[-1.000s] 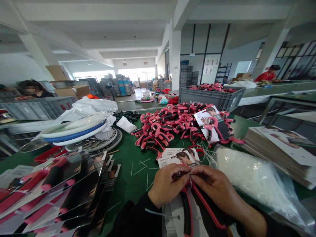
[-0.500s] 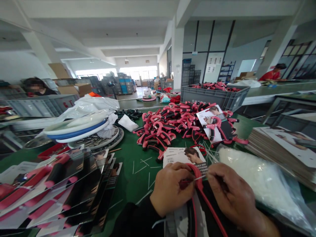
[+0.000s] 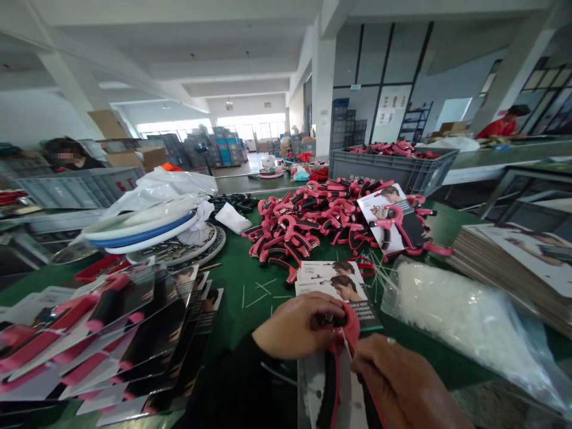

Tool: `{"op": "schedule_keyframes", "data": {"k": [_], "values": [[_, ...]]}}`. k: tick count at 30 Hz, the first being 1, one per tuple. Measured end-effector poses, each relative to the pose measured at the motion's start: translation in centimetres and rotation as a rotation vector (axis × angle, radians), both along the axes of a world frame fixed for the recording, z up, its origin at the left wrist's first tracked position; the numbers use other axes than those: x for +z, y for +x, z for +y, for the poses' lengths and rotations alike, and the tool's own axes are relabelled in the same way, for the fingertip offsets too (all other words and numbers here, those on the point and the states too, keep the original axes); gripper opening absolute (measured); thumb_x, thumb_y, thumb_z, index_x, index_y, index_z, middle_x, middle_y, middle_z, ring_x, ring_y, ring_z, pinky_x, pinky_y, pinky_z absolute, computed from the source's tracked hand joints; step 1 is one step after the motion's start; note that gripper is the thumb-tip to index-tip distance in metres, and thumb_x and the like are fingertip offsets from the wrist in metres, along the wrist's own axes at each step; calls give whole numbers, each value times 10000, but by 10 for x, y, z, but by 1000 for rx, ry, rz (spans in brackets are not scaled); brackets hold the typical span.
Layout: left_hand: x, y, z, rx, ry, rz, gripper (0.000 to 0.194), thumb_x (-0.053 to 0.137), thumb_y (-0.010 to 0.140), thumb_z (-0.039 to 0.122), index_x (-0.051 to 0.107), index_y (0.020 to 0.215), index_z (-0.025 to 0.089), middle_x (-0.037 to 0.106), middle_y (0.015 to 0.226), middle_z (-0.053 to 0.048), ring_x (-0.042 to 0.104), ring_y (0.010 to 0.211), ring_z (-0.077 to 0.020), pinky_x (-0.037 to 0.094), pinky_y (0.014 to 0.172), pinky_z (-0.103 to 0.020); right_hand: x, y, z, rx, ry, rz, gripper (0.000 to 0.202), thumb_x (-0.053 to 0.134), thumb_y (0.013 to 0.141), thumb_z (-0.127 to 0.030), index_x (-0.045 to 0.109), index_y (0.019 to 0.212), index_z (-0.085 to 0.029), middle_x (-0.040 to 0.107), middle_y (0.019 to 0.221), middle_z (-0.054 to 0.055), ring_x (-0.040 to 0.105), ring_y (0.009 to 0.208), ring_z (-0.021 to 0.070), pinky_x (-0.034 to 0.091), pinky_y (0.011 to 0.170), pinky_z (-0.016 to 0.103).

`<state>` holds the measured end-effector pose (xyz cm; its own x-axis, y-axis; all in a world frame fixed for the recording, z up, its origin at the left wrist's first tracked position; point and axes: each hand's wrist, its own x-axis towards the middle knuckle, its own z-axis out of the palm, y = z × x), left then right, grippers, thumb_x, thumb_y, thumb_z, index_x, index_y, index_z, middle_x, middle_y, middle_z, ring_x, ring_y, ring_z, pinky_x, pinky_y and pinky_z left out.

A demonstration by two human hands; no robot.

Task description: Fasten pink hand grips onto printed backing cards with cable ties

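My left hand (image 3: 299,326) is closed around the top of a red and black hand grip strengthener (image 3: 352,322), its fingers at the spring end. The grip lies over a printed backing card (image 3: 314,390), its handles pointing toward me. A thin white cable tie (image 3: 345,341) runs at the grip's head. My right hand (image 3: 402,375) is pinched just right of the grip, by the tie's end; its fingertips are partly hidden. Just beyond lie more printed cards (image 3: 369,316). Farther off is a heap of loose hand grips (image 3: 290,229), with one carded grip (image 3: 395,229) on its right.
Carded grips (image 3: 111,339) are stacked at left. A bag of white cable ties (image 3: 460,316) and a card stack (image 3: 513,262) sit at right. Loose ties (image 3: 263,289) lie on the green table. Behind stands a grey crate (image 3: 393,170); hoops (image 3: 143,232) rest at left. Two people work farther away.
My right hand has moved down and left, closer to the grip, and the tie now points downward rather than sideways. My left hand still holds the grip. The view has shifted slightly.
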<state>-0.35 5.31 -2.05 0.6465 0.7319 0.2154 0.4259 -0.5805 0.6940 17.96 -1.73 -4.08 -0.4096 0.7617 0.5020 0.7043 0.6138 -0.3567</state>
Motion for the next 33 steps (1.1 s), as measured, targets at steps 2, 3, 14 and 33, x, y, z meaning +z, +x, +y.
{"op": "schedule_keyframes", "data": {"k": [2,3,14,33], "values": [[1,-2,1,-33,6,-12,261,650,753,261,681,996,171,666,1124,-77,586,1069,-196,428,958,-296,-6,-1,-4,0,14,-127,211,402,782,-52,536,817,-212,630,719,27,600,625,166,463,558,244],[1,-2,1,-15,19,-6,260,657,752,276,683,988,170,668,1125,-80,584,1074,-201,423,964,-303,-8,-1,-5,-1,12,-155,231,403,762,-36,543,817,-210,638,732,35,605,641,172,465,569,247],[-6,3,-10,118,121,105,231,686,695,409,694,867,255,662,1134,27,595,1041,-187,427,919,-322,-11,-1,-2,105,-99,124,169,376,898,-147,484,791,-221,582,665,-17,562,567,103,454,539,190],[15,17,-10,66,240,344,156,570,734,245,684,816,176,690,981,-67,633,911,-237,484,811,-312,-2,2,2,23,-230,411,213,379,918,-226,492,737,-217,548,635,-33,562,569,93,458,529,159]]}}
